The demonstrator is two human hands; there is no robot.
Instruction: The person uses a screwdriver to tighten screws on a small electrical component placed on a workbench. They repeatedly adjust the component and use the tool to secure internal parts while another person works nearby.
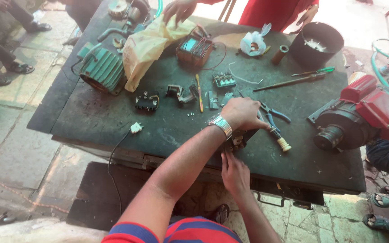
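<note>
Both hands meet at the near edge of the tabletop. The left hand, with a metal watch on its wrist, is closed over a screwdriver with a pale ribbed handle. The right hand comes up from below the edge and pinches a small dark electrical part with its fingers, steadying it where it sits right at the rim under the left hand.

By the look of it the work is partway through — loose pieces lie spread across the middle: a black terminal block, small metal fittings and blue-handled pliers. A teal motor and a red motor stand at the sides — neither looks closed up. Another person's hand rests on a yellow bag at the far side.
</note>
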